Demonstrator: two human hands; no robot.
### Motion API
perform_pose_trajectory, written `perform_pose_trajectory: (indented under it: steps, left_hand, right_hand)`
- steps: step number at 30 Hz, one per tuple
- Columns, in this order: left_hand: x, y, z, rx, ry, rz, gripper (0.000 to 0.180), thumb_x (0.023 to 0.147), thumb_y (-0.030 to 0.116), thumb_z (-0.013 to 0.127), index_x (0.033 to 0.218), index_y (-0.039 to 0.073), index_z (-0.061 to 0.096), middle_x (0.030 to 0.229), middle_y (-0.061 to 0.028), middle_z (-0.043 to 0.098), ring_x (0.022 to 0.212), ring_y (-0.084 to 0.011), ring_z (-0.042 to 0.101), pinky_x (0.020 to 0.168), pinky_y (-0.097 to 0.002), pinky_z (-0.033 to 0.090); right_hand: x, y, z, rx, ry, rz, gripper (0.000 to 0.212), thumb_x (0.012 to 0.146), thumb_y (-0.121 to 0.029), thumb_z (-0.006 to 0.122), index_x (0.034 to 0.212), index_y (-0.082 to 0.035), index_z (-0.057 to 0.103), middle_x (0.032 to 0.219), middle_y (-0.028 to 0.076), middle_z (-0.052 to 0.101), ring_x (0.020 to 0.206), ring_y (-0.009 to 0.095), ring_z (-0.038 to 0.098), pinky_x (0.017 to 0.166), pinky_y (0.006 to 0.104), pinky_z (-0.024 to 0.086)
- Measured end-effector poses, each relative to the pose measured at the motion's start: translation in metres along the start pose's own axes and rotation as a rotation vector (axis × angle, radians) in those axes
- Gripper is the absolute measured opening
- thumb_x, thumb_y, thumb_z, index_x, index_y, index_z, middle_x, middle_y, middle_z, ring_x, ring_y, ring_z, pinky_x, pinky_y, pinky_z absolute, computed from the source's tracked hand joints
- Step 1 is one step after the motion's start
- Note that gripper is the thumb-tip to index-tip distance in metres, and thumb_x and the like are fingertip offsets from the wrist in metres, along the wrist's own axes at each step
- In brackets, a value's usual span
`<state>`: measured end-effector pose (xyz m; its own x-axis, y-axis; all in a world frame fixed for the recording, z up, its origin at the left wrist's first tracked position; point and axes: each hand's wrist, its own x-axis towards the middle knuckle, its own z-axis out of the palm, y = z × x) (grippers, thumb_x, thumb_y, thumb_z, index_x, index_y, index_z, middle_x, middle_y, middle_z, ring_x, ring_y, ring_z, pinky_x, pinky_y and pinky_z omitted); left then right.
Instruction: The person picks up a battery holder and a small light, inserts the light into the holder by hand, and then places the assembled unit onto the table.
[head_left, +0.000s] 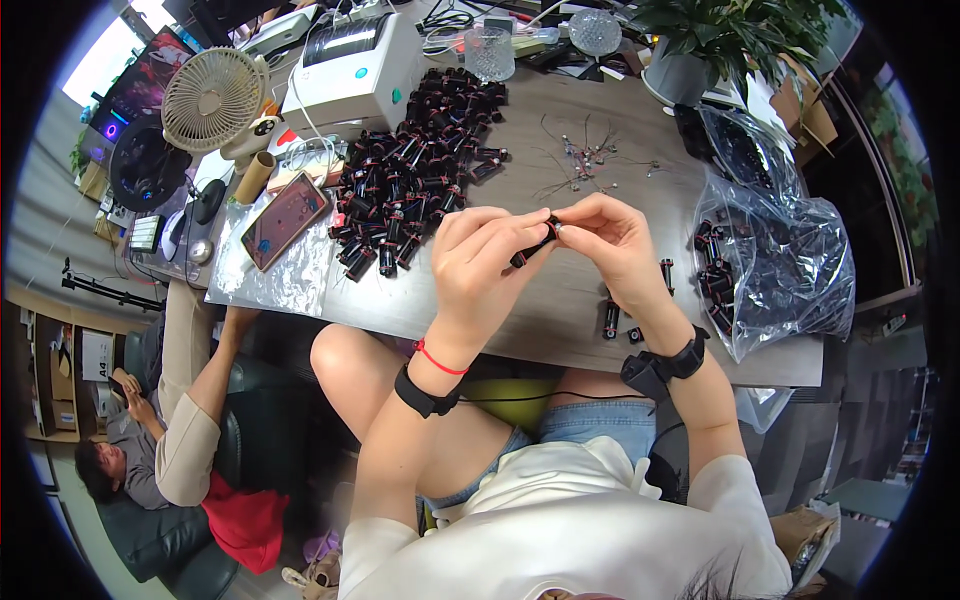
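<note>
A small black cylindrical part [524, 256] is held above the desk, pinched between the fingers of my left hand [470, 262]. At its upper end, the thumb and fingertips of my right hand [615, 250] close together around something too small to make out. A large heap of similar black cylinders with reddish bits [395, 185] lies to the left of my hands. A few more black cylinders [610, 318] rest by my right wrist. Beyond my hands, small components with thin wire leads [588, 155] are spread on the desk [560, 100].
A clear plastic bag [790, 270] with black cylinders stands at the right. On the left are a phone [285, 220], a cardboard tube [255, 178], a fan [212, 100] and a white printer-like box [355, 75]. A potted plant [680, 75] stands far right. Another person [140, 440] reclines at the left.
</note>
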<state>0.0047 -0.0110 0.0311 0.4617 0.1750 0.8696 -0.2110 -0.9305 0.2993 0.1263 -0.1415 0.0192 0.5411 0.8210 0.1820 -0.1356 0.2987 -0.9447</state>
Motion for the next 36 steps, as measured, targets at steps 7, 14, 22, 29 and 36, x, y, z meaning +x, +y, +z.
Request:
perform_pose_trajectory:
  steps: [7,14,22,29,36]
  left_hand:
    - [-0.001,0.0,0.005,-0.078,0.019,0.004,0.024,0.06,0.0,0.081,0.078,0.005,0.066,0.091,-0.0045,0.073,0.078,-0.0194,0.064,0.069,-0.0286,0.052]
    - [-0.002,0.0,0.006,-0.034,-0.011,0.044,0.025,0.061,-0.002,0.08,0.081,0.005,0.066,0.092,-0.005,0.072,0.077,-0.02,0.064,0.068,-0.0292,0.053]
    - [-0.004,0.008,0.011,-0.017,-0.12,-0.08,0.032,0.069,-0.002,0.073,0.099,0.005,0.067,0.1,-0.0077,0.068,0.081,-0.0227,0.063,0.071,-0.0326,0.051]
    - [0.001,0.016,0.007,-0.199,-0.026,-0.284,0.032,0.073,-0.002,0.072,0.105,0.003,0.067,0.103,-0.0116,0.067,0.078,-0.0234,0.065,0.068,-0.0317,0.053]
    - [-0.006,0.016,0.011,-0.139,-0.083,-0.286,0.034,0.075,-0.002,0.073,0.109,0.002,0.068,0.098,-0.013,0.07,0.081,-0.0203,0.069,0.074,-0.0267,0.055]
  right_hand:
    - [-0.005,0.0,0.006,-0.009,0.063,-0.061,0.012,0.084,0.002,0.065,0.096,0.0,0.064,0.096,0.008,0.068,0.089,0.013,0.063,0.084,0.0264,0.05]
    - [-0.005,0.0,0.007,0.036,0.066,-0.038,0.013,0.084,0.003,0.065,0.096,0.001,0.063,0.095,0.007,0.067,0.09,0.012,0.063,0.083,0.0257,0.049]
    - [-0.006,0.011,0.008,-0.318,0.199,-0.25,0.013,0.086,0.004,0.061,0.099,0.003,0.063,0.1,0.009,0.065,0.091,0.012,0.062,0.085,0.0256,0.049]
    - [-0.006,0.003,0.017,-0.117,0.215,-0.257,0.014,0.088,0.004,0.059,0.102,0.004,0.063,0.102,0.007,0.062,0.095,0.012,0.06,0.085,0.0243,0.048]
    - [-0.004,0.015,0.014,0.01,0.176,-0.234,0.014,0.089,0.003,0.06,0.103,0.003,0.063,0.099,0.006,0.06,0.092,0.013,0.058,0.085,0.0253,0.046]
